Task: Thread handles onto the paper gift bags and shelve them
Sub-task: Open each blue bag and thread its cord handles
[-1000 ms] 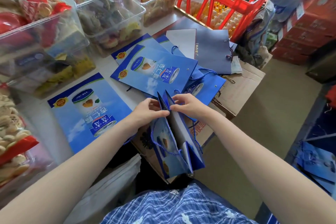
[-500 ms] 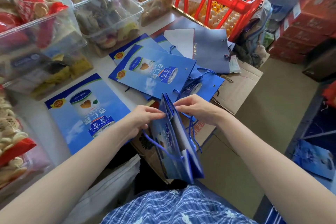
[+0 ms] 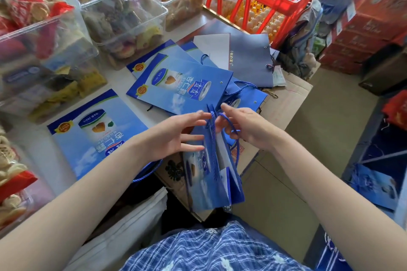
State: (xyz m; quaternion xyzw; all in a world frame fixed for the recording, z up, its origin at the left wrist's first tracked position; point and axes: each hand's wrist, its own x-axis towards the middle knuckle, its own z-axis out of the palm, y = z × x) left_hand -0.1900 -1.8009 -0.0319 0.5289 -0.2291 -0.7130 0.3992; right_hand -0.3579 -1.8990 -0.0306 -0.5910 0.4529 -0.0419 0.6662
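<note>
- Gift bag [image 3: 211,174] hangs upright between our two hands, in front of our lap and just off the near edge of the table [image 3: 123,79]; its top edge is level with our fingertips.
- We spread our left hand [image 3: 174,136], straight fingers resting against the bag's printed face to steady it, gripping nothing.
- Our right hand [image 3: 244,125] curls round the blue cord handle [image 3: 230,124], which loops up to the bag's top edge.
- We judge the threading step is in hand: the cord is at the hole, but we cannot tell whether its end has passed through.
- Next we need to feed the cord fully through and secure it, keeping the panel braced.
- Finished and flat bags [image 3: 182,86] lie stacked on the table beyond; shelving is not yet begun.
</note>
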